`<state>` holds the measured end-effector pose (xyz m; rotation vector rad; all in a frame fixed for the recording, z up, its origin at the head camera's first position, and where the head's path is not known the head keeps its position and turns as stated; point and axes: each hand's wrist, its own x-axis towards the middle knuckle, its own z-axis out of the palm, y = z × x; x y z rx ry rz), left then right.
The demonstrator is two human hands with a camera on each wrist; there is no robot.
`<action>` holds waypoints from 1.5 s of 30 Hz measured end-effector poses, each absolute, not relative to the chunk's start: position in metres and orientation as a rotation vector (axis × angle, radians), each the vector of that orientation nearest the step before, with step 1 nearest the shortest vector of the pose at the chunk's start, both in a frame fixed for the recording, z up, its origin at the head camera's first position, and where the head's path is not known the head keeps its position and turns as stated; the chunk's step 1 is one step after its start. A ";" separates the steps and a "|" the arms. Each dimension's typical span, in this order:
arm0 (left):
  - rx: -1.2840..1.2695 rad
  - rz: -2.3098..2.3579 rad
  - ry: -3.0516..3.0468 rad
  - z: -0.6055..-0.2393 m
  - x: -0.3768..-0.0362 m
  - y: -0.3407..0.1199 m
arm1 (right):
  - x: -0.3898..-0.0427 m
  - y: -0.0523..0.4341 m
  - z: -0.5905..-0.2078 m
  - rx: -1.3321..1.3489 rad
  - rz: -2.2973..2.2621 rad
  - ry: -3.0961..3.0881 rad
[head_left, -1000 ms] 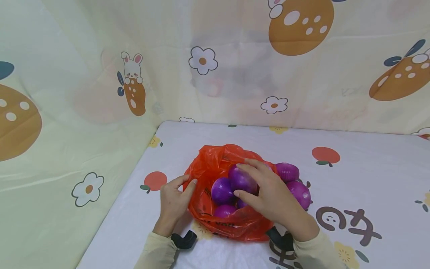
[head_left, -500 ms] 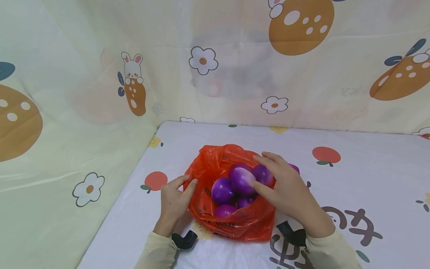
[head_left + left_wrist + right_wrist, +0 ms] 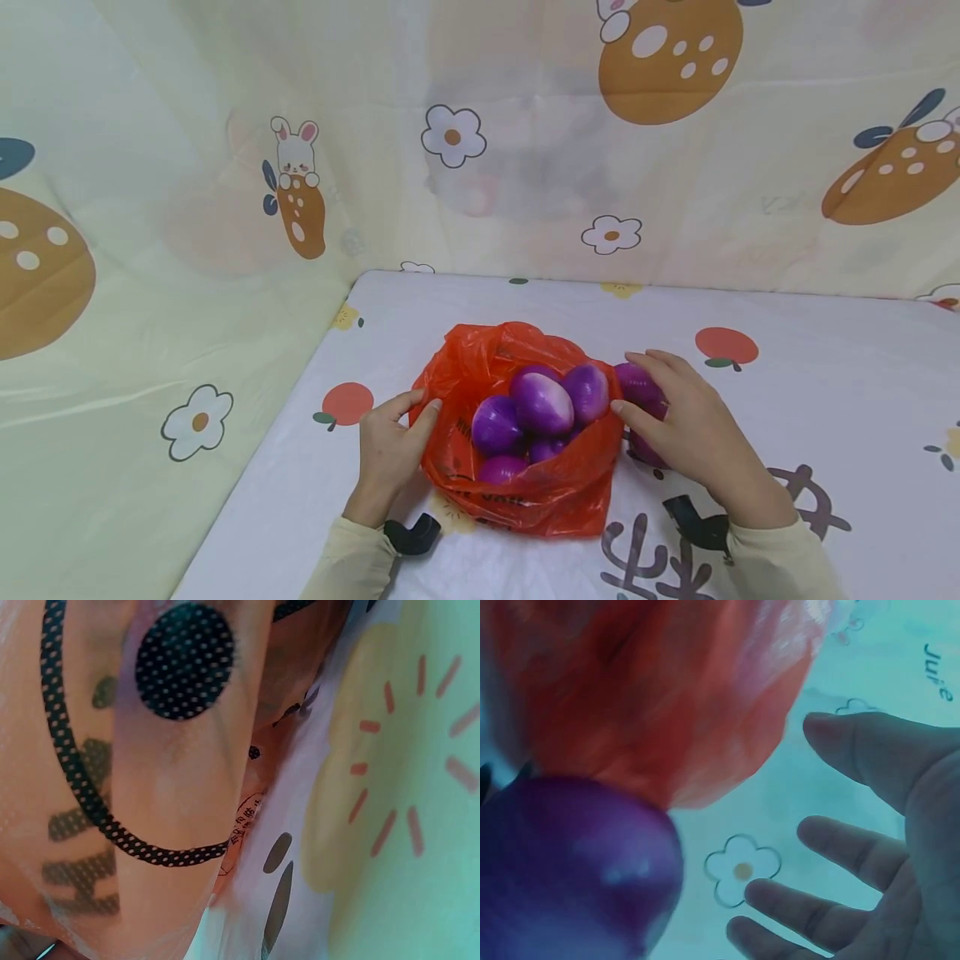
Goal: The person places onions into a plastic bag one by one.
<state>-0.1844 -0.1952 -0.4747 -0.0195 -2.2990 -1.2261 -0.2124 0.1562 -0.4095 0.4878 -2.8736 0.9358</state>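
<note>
onion outside bag: purple onion (image 3: 640, 385) on the table (image 3: 825, 400), touching the bag's right wall, just beside the right hand (image 3: 693, 421).
onion axis: roughly round, long axis not readable; pointing unclear.
right hand grip: fingers spread and relaxed in the wrist view, over the onion, not closed on it.
nearer hand: right; left is across the bag.
left hand (image 3: 390, 446): pinches the orange bag (image 3: 480, 367) rim, left side.
bag contents: more purple onions (image 3: 542, 404), mouth facing up.

"Juie" on tablecloth (image 3: 900, 682), black print on orange bag (image 3: 517, 500) too blurred to read, big dark characters on cloth cut off
</note>
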 end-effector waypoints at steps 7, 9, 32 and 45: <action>-0.026 -1.226 -2.289 -0.475 -0.185 -0.195 | -0.215 0.166 -0.423 0.451 0.942 -2.970; -0.033 -1.218 -2.286 -0.476 -0.185 -0.196 | -0.215 0.168 -0.427 0.461 0.944 -2.985; -0.052 -1.209 -2.275 -0.477 -0.186 -0.196 | -0.228 0.172 -0.438 0.400 0.950 -3.090; -0.072 -1.185 -2.282 -0.478 -0.186 -0.197 | -0.222 0.175 -0.432 0.460 0.916 -3.148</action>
